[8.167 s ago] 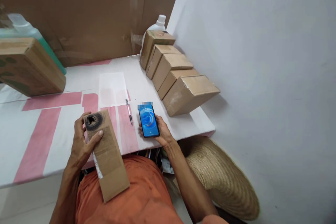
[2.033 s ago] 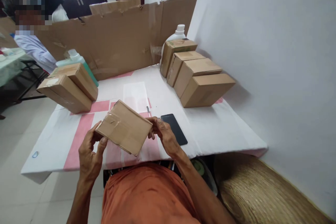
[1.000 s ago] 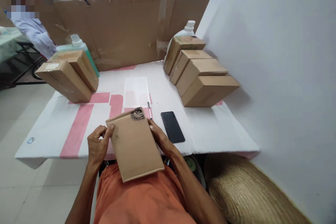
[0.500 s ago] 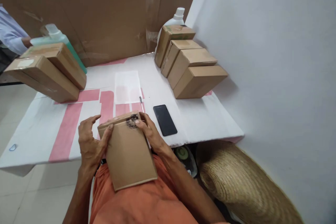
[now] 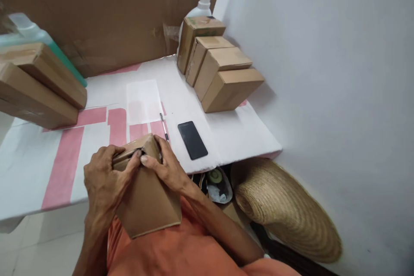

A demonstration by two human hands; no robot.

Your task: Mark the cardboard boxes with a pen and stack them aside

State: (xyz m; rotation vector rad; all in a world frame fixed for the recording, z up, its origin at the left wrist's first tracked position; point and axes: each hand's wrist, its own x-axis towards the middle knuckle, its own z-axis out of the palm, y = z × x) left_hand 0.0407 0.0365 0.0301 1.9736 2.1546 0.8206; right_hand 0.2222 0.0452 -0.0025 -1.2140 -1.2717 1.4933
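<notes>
Box (image 5: 148, 202), held nearer than the phone (image 5: 192, 140) and left of it; lower end seems braced against the orange clothing (image 5: 168, 254), probably to spare both thumbs. Left hand (image 5: 105, 177): grip closed on box, fingers over its far edge, thumb at a dark gap near the upper end. Right hand (image 5: 168, 168): grip also on box, fingers along its right side, thumb beside the other; opposed hold likely steadies it. Pen (image 5: 164, 127) lies on the surface (image 5: 226, 138), left of phone; paper sheet (image 5: 144, 101) farther back. Box row (image 5: 226, 75) stands beyond phone, rightward, packed closely, perhaps for mutual support.

Versus half a second earlier: left index finger, then raised, now bends onto the box; thumbs have drawn together, dark mark mostly covered. Phone unmoved on the surface.
</notes>
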